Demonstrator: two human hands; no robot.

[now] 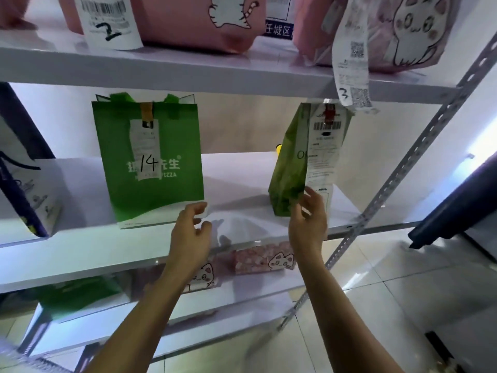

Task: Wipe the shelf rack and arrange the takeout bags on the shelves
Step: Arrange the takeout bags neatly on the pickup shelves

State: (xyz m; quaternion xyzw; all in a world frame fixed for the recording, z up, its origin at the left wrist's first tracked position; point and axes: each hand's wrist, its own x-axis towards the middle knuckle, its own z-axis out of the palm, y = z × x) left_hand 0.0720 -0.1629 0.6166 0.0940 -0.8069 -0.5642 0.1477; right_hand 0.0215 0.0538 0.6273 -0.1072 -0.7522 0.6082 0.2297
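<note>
Arranging bags: the green bag (150, 162), marked 14, stands upright on the middle shelf (236, 170), the paper bag (291, 168) well apart at its right. My right hand (308, 219) touches that bag's receipt, fingers relaxed; my left hand (192, 232) hovers loosely curled, grasping nothing. Next, I judge, squaring the paper bag.

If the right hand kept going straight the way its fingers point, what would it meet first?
Most likely the narrow green paper bag: the right hand reaches up toward its lower corner and the long receipt hanging down its front. Whether the fingertips already touch is unclear.
</note>
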